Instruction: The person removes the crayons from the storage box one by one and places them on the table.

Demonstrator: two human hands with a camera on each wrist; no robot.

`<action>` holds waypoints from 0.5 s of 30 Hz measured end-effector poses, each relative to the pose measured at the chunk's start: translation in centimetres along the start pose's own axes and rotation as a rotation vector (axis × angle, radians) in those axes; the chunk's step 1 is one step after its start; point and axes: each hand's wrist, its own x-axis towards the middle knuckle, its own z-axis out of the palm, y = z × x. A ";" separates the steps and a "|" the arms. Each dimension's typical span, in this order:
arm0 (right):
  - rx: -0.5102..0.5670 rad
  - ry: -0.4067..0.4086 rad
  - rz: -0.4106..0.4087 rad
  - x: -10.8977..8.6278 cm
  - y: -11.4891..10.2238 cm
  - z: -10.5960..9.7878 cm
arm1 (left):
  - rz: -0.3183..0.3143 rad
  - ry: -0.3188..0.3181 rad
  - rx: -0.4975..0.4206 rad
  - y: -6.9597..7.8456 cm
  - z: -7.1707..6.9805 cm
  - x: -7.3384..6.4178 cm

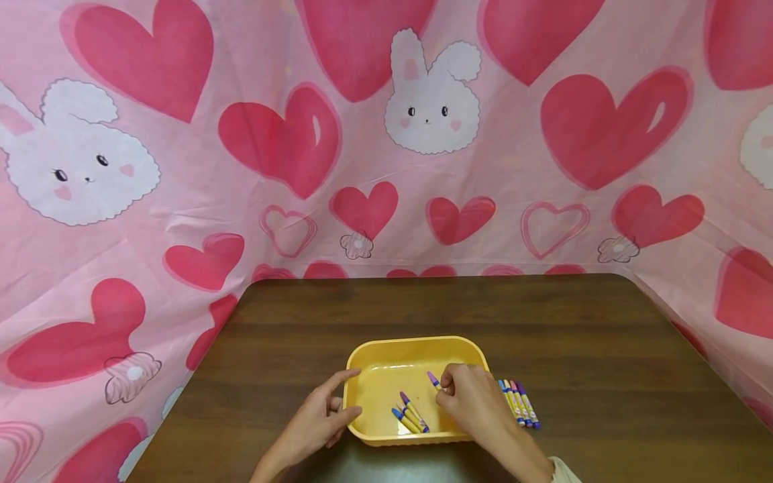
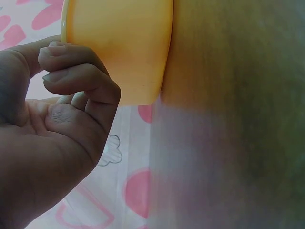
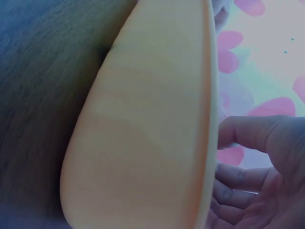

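Right hand (image 1: 477, 402) fingers pinch purple crayon (image 1: 433, 380) over yellow tray (image 1: 410, 352); left hand (image 1: 315, 421) fingers grip its left rim.

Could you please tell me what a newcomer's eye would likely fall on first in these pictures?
Probably the pink backdrop, with its large hearts and white rabbit faces, behind the table. Then the bright yellow tray on the table would stand out, with crayons inside and the right hand holding a purple crayon over it.

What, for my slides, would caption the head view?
Left hand holds a yellow tray, right hand a purple crayon.
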 end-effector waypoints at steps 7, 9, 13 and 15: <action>0.017 0.028 0.045 -0.3 0.5 -1.2 | -0.003 0.000 0.002 0.0 0.0 0.0; 0.023 0.031 0.061 -0.4 0.8 -1.6 | -0.005 0.000 0.000 0.0 0.0 -0.1; 0.030 0.049 0.082 -0.7 1.4 -2.5 | -0.006 0.001 -0.003 0.1 0.0 -0.1; 0.035 0.061 0.084 -0.8 1.7 -3.0 | -0.005 0.001 -0.004 0.1 0.0 -0.1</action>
